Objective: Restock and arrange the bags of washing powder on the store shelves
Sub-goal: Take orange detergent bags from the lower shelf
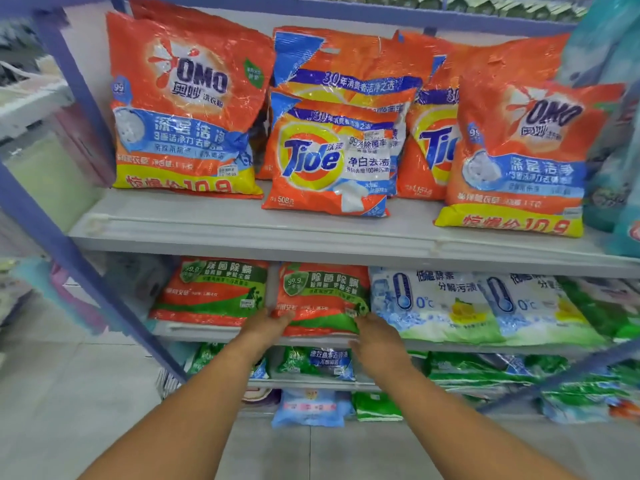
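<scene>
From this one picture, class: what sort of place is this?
Most likely a shop's laundry aisle: tiered shelves, many branded washing powder bags such as the Tide bag, and a price sticker.

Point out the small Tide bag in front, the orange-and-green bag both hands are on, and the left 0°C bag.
Small Tide bag (311,161): head view, on the logo.
Orange-and-green bag (323,292): head view, on its green band.
Left 0°C bag (426,306): head view, front face.

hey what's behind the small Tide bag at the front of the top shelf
Directly behind the small Tide bag stands a taller Tide bag, its top and blue banner showing above. Its lower half is covered, so what lies further back cannot be seen.
</scene>
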Tool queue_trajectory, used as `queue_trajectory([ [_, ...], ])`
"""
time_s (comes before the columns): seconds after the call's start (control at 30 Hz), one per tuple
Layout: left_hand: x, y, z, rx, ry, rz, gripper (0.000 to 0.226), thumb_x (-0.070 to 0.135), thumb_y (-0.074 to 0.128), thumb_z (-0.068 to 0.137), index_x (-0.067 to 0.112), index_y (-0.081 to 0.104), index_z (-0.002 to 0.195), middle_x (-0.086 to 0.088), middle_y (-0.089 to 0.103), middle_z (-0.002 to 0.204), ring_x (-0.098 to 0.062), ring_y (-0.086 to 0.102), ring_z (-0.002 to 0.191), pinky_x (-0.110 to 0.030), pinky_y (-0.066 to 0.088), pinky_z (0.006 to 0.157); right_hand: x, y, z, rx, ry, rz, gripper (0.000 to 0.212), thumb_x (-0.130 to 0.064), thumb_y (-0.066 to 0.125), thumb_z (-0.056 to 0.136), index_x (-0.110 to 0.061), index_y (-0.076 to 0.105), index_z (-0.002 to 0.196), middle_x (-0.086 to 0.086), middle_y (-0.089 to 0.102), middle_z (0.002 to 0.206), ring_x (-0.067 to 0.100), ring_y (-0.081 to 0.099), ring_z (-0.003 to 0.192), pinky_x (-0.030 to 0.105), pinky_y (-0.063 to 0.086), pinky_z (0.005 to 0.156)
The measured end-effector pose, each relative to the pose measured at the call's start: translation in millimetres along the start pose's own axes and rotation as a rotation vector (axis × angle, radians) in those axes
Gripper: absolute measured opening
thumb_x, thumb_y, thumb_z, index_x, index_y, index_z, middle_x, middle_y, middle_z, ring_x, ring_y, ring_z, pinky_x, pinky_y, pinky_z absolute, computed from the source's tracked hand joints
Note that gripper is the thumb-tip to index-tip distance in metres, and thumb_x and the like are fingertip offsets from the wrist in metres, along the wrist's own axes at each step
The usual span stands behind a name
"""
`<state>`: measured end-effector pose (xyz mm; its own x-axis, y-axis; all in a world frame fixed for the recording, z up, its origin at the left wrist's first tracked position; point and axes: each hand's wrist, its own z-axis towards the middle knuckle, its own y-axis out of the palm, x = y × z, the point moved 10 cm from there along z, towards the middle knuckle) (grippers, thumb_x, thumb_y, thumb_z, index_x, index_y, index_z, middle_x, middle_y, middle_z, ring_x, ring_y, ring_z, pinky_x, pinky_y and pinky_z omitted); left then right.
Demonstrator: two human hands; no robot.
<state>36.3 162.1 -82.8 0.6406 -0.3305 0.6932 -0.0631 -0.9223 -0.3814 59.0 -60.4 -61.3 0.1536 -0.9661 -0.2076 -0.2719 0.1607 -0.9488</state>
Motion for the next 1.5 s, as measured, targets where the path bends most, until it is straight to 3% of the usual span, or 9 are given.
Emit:
queue_trajectory([
  [0.3,46.2,23.2,-1.8,0.139,-0.060,-0.236,0.038,0.037,0.079,0.083,0.012,0.062,0.106,-0.002,0.065,0.105,-0.022,0.063,0.096,-0.042,0.052,0.099,27.4,-17.7,19.6,0.125,-0.011,-0.026,0.015,-0.016,0.055,0.095,-0.020,0.066,0.103,0.002,0.068,0.106,0.022,0.067,0.094,0.031,0.049,0.076],
  [0.43,70.5,8.9,-7.8,0.195,0.010,-0.240,0.046,0.029,0.069,0.094,0.011,0.057,0.135,0.002,0.068,0.104,-0.017,0.067,0.088,-0.025,0.057,0.065,33.7,-23.4,16.0,0.157,0.013,0.242,0.019,-0.032,0.052,0.099,-0.020,0.065,0.090,-0.001,0.066,0.089,0.020,0.064,0.079,0.030,0.049,0.065],
  [0.53,90.2,-28.3,-10.8,0.278,0.060,-0.238,0.019,0.027,0.065,0.096,0.008,0.062,0.098,-0.005,0.062,0.074,-0.011,0.052,0.045,-0.021,0.039,0.037,16.2,-54.3,6.2,0.327,-0.039,0.443,0.024,-0.033,0.054,0.099,-0.017,0.063,0.084,0.000,0.061,0.080,0.022,0.058,0.074,0.035,0.050,0.062],
  [0.63,61.5,-61.5,-11.1,0.254,0.054,-0.277,0.014,0.023,0.068,0.093,0.010,0.065,0.095,-0.010,0.066,0.078,-0.023,0.058,0.058,-0.027,0.043,0.048,-3.2,-64.3,-0.7,0.408,-0.152,0.522,0.021,-0.032,0.062,0.096,-0.015,0.063,0.084,0.001,0.060,0.082,0.021,0.053,0.080,0.038,0.047,0.067],
  [0.8,-18.2,-51.6,-26.0,0.037,-0.061,-0.310,0.030,0.012,0.077,0.084,0.006,0.066,0.111,-0.014,0.078,0.104,-0.033,0.073,0.098,-0.049,0.056,0.097,-12.1,18.3,1.5,-0.042,0.044,0.900,0.025,-0.026,0.078,0.085,-0.026,0.066,0.107,-0.002,0.048,0.124,0.014,0.048,0.115,0.022,0.035,0.087],
  [0.93,-38.1,-50.9,-10.1,0.011,-0.090,-0.255,0.045,0.046,0.078,0.082,0.015,0.067,0.112,-0.009,0.078,0.106,-0.032,0.072,0.105,-0.052,0.053,0.101,-18.9,39.6,-1.2,-0.172,0.262,1.259,0.055,-0.016,0.074,0.087,-0.027,0.046,0.133,-0.006,0.051,0.123,0.013,0.054,0.108,0.027,0.047,0.084],
  [1.03,-31.5,-51.8,3.4,-0.071,-0.098,-0.114,0.088,0.086,0.066,0.064,0.022,0.064,0.124,-0.006,0.070,0.127,-0.031,0.064,0.119,-0.051,0.047,0.108,-10.3,46.7,15.0,-0.244,0.417,1.331,0.072,-0.059,0.079,0.069,-0.032,0.054,0.131,-0.005,0.066,0.125,0.024,0.063,0.114,0.046,0.048,0.102],
  [1.2,-6.9,-40.2,18.7,-0.134,0.019,-0.023,0.022,0.030,0.071,0.092,0.019,0.065,0.110,-0.005,0.069,0.114,-0.026,0.064,0.109,-0.038,0.048,0.097,-6.4,54.5,25.8,-0.219,0.474,1.167,0.077,-0.078,0.076,0.063,-0.030,0.066,0.122,-0.005,0.071,0.119,0.025,0.065,0.116,0.046,0.046,0.107],
  [1.5,-47.6,-23.5,-1.9,-0.382,-0.205,-0.339,0.037,0.031,0.075,0.089,0.009,0.068,0.119,-0.018,0.076,0.109,-0.031,0.076,0.091,-0.046,0.060,0.087,-30.3,53.4,-12.7,-0.326,0.482,1.488,0.032,-0.016,0.065,0.090,-0.001,0.063,0.119,0.018,0.073,0.095,0.031,0.071,0.078,0.043,0.058,0.079],
])
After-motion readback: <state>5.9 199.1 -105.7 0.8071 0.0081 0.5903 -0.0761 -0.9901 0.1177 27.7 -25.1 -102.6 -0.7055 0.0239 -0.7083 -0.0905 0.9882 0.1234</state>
